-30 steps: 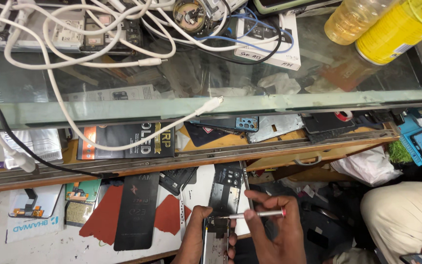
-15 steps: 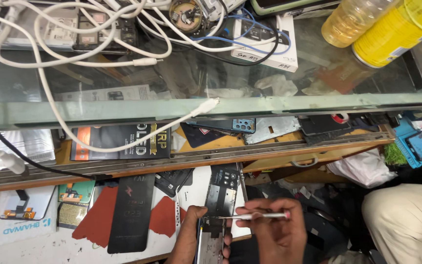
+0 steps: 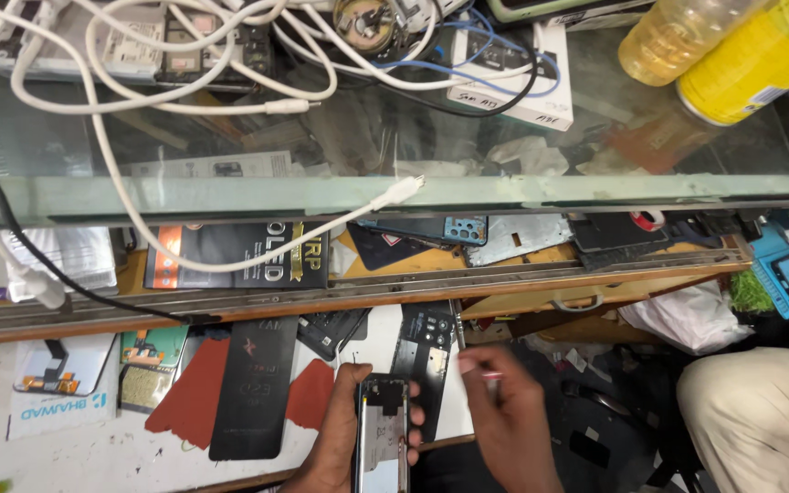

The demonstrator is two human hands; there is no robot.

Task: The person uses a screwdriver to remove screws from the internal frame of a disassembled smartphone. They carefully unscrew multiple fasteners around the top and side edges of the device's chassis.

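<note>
opened phone (image 3: 382,429) gripped upright by left hand (image 3: 344,447); right hand (image 3: 504,420) pinches a thin tool (image 3: 478,372).

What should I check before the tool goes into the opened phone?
1. Left hand grips the opened phone by its edges: ok.
2. Right hand has the thin tool pinched in its fingers: ok.
3. Tool tip lined up with a spot on the phone: cannot tell, the tip is hidden.
4. Phone's insides face up toward the camera: ok.
5. Space around the phone: not ok, a loose black back panel lies right beside it.
6. White cable hanging off the glass counter stays clear of the hands: ok.
</note>
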